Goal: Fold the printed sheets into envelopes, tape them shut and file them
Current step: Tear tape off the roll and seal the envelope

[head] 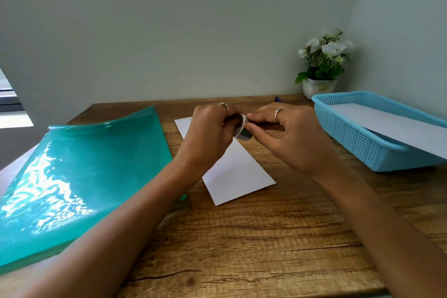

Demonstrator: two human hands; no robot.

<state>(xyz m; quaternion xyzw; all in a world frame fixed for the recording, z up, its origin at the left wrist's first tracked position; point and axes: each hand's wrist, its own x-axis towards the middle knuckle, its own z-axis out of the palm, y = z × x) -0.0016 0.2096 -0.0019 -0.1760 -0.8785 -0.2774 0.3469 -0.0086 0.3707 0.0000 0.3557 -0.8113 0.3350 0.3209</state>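
Head view was all I had, and from it I judged the taping step to be in hand: a folded white sheet (229, 164) lay flat on the wooden worktop (266, 237) under my raised hands, already creased into an envelope shape as far as I could tell, and not yet taped. My left hand (208, 133) was curled round a small roll of tape (242, 127), gripping it from the left side, with the roll held above the far part of the sheet. My right hand (287, 135) had its thumb and forefinger pinched against the roll's rim, seemingly picking at the loose end, while its other fingers hung loosely spread; whether the end was already lifted I could not tell. The next move, I reckoned, called for peeling off a short strip and pressing it down across the envelope's flap. A green plastic folder (79, 176) lay to the left, just beside the sheet, presumably for the filing. To the right, a blue basket (358, 138) held more white paper (391, 126), and a potted plant (321, 65) stood behind it
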